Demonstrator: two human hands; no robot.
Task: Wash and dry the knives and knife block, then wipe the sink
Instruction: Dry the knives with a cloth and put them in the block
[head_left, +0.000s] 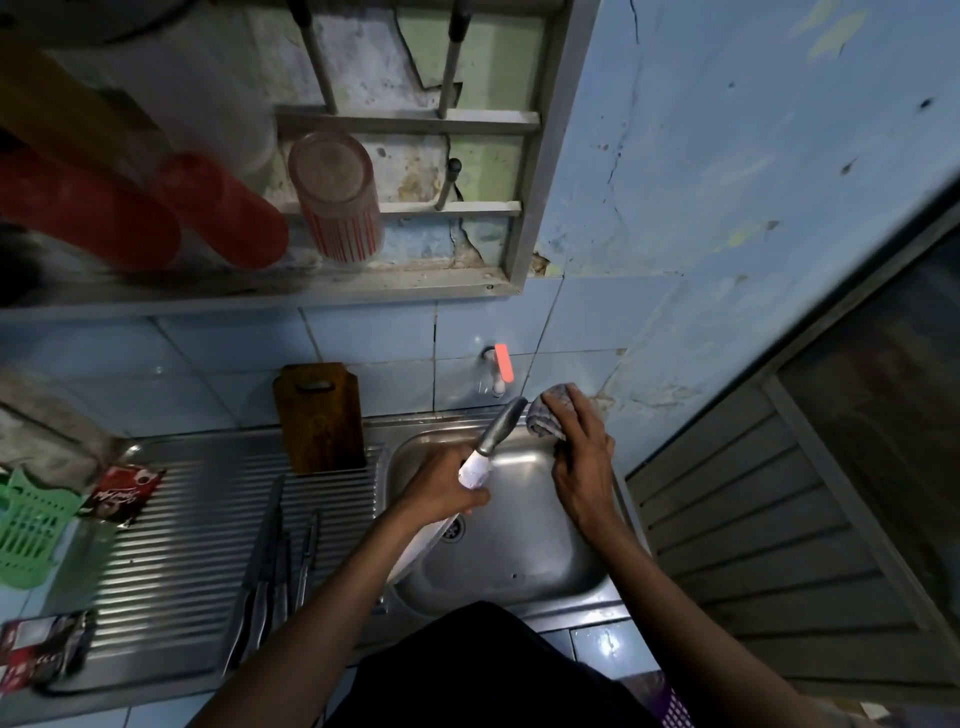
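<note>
left hand (447, 486) gripping knife (485, 457) over sink (519, 561), right hand (582, 452) pressing cloth (550, 413) on rim; wet handle could slip, blade cutting forearm

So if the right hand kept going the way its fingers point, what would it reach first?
The right hand already rests on the grey cloth at the sink's back rim. Past it the fingers point at the tiled wall right of the tap, though depth is unclear.
</note>
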